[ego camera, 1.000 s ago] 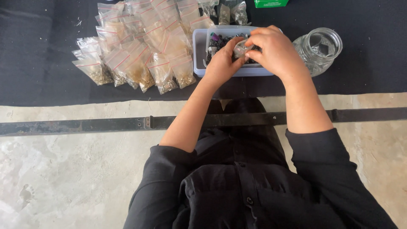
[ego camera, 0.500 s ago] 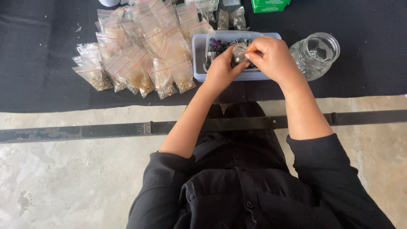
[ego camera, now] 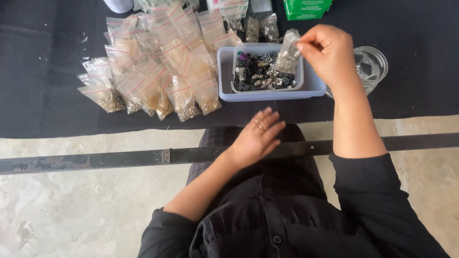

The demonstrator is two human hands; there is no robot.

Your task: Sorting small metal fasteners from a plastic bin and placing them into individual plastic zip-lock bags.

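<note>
My right hand [ego camera: 329, 55] pinches a small clear plastic bag [ego camera: 288, 52] by its top and holds it up over a pale blue tray [ego camera: 270, 91]. Inside the tray sits a clear tub full of small dark metal parts [ego camera: 260, 76]. My left hand [ego camera: 258, 136] rests flat near my lap at the edge of the black cloth, fingers spread, holding nothing; it wears a ring.
A heap of small sealed bags of gold-coloured bits [ego camera: 160, 62] lies left of the tray. A glass jar [ego camera: 370, 67] stands to the right. A green box [ego camera: 306, 8] sits at the far edge. A dark metal bar [ego camera: 119, 159] crosses the concrete floor.
Both hands were together over the tray on the small bag. My left hand has let go and dropped toward my lap; my right hand has lifted the bag.
</note>
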